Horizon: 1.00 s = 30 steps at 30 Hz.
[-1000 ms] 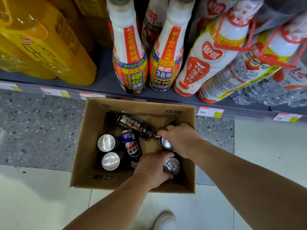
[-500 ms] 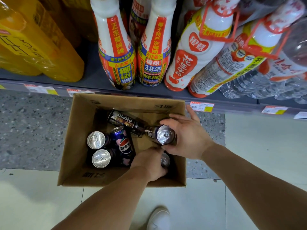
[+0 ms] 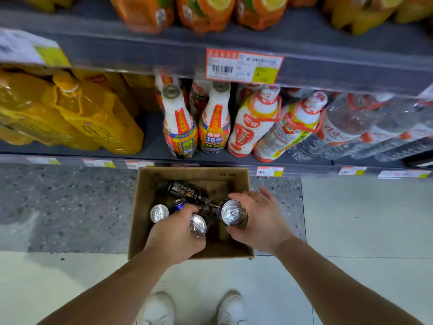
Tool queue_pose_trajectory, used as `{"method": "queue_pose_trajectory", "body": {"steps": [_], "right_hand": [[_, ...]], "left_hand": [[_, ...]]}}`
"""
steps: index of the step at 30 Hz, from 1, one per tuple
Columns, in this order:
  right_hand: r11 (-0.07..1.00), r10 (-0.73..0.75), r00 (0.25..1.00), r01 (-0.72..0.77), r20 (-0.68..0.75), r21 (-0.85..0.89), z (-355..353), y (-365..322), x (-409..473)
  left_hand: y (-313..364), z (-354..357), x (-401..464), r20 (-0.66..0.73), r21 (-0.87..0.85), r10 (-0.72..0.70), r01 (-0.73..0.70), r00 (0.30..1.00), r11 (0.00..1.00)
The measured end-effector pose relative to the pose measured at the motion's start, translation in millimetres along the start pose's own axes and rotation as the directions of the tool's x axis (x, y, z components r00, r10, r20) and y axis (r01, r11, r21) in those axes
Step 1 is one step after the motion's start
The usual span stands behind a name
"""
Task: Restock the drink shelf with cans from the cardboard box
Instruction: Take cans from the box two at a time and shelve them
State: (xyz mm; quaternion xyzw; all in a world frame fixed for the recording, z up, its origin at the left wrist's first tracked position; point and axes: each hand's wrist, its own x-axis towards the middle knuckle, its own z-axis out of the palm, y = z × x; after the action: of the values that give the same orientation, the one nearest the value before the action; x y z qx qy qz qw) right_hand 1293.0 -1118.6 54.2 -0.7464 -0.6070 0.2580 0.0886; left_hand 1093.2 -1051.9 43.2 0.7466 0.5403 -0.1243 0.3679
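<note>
Head view: both hands now carry a can each, lifted to the rim level of the brown cardboard box (image 3: 140, 207) at the centre of the frame. The left hand (image 3: 174, 235) curls its fingers round a silver-topped dark drink can (image 3: 198, 225); half a second ago that hand was still down inside the box with the can low among the others. The right hand (image 3: 256, 221) wraps a second silver-topped dark can (image 3: 233, 213), thumb and fingers around its body, much as it did half a second ago, only higher. So the pick is done, I judge, and the carry to the shelf comes next.

Left in the box: a black Pepsi can lying on its side (image 3: 186, 190), an upright silver-topped can (image 3: 159, 213) and a blue can (image 3: 178, 204) partly behind the left hand.

The view has tilted up since the earlier frame: a grey upper shelf (image 3: 117, 50) with orange juice bottles (image 3: 199, 10) now shows across the top, above the white coconut-drink bottles (image 3: 180, 127), and white shoes (image 3: 157, 308) show at the bottom.
</note>
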Motion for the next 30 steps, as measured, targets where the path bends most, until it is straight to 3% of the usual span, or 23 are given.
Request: {"method": "queue_pose_trajectory", "body": {"steps": [12,19,24,30], "right_hand": [[0.971,0.192,0.981,-0.194,0.030,0.139,-190,-138,-88],[0.949,0.262,0.963,-0.245,-0.063,0.200,-334,-190,-160],[0.933,0.327,0.916,-0.273,-0.234,0.234,-422,-193,-206],[0.886,0.434,0.820,-0.313,-0.374,0.342,-504,-154,-272]], "left_hand": [[85,-202,-143,-0.055,0.078,0.196,-0.192,0.979,0.978],[175,-321,-236,-0.061,0.132,0.376,-0.366,0.925,0.921],[261,-375,-289,-0.120,0.168,0.511,-0.490,0.851,0.856],[373,-386,-328,-0.165,0.192,0.688,-0.662,0.706,0.725]]}}
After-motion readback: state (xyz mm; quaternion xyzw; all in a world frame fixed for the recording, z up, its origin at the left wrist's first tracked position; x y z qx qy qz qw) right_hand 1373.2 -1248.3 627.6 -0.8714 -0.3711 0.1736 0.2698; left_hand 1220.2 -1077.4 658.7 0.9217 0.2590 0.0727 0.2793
